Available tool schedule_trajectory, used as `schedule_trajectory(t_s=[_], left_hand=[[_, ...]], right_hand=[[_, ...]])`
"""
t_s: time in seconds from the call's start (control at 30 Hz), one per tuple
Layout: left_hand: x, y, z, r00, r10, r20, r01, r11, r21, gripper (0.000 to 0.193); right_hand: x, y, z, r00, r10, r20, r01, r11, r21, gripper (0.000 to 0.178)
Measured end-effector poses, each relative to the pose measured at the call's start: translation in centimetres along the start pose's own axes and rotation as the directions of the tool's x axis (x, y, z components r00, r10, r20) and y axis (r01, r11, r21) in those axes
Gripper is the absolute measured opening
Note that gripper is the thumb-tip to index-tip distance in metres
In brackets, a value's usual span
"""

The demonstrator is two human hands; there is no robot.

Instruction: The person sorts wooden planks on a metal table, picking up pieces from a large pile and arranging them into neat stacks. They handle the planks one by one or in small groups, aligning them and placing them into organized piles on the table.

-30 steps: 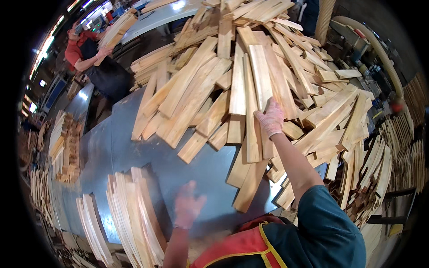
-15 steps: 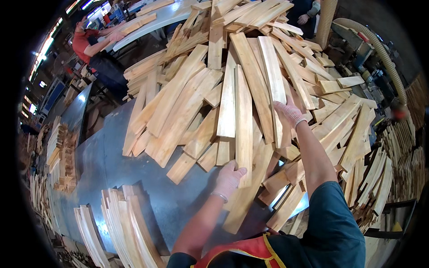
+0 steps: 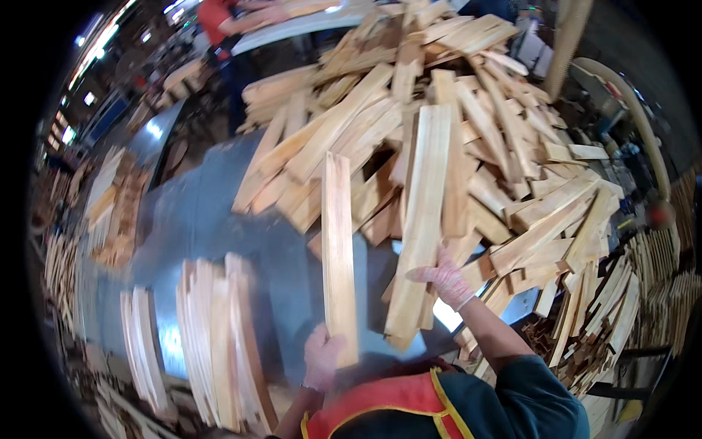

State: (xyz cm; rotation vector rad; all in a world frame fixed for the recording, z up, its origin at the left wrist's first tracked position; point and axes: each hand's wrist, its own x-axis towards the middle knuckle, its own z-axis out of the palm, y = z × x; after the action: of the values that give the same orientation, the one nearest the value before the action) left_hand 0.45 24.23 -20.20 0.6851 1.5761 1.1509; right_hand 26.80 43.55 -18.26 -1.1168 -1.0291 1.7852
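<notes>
My left hand (image 3: 322, 356), in a pale glove, is closed on the lower end of a narrow wooden board (image 3: 338, 256) that points away from me over the metal table. Thumb and fingers of my gloved right hand (image 3: 447, 279) grip the right edge of a wider wooden board (image 3: 423, 212). This board lies lengthwise, with other wood partly under its near end. Beyond both hands spreads a heap of loose boards (image 3: 358, 124), tangled at many angles.
Upright rows of boards (image 3: 212, 336) stand on the metal table (image 3: 175, 227) at the left. Another person (image 3: 227, 29) handles wood at a pale table at the far left. A ribbed hose (image 3: 643, 124) and machinery are at the right. More boards (image 3: 607, 307) are stacked there.
My left hand has drawn the narrow board left and nearer, away from the heap. My right hand has come nearer to me, pulling a board along. The whole view has shifted.
</notes>
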Motion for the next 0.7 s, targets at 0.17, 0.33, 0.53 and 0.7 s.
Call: schedule_trajectory(t_s=[0.17,0.33,0.53,0.7], left_hand=[[-7.5,-7.4,-8.1,0.937,0.083,-0.339,0.047,0.932,0.359,0.022],[-13.9,-10.0,-13.7,0.865,0.227,-0.448,0.252,0.576,0.778,0.050],[-12.9,-13.2,-18.4,0.836,0.505,-0.215,0.283,-0.059,0.957,0.071],[-12.5,-10.2,-16.8,0.868,0.271,-0.417,0.393,0.138,0.909,0.077]], right_hand=[[-5.0,14.2,11.8,0.971,0.206,0.119,-0.205,0.979,-0.024,0.061],[-11.6,19.6,23.4,0.890,0.353,0.290,-0.087,0.754,-0.651,0.063],[-7.9,20.2,29.2,0.483,0.458,0.746,0.341,0.687,-0.642,0.071],[0.3,9.9,17.7,0.816,0.094,0.571,0.200,0.879,-0.432,0.060]])
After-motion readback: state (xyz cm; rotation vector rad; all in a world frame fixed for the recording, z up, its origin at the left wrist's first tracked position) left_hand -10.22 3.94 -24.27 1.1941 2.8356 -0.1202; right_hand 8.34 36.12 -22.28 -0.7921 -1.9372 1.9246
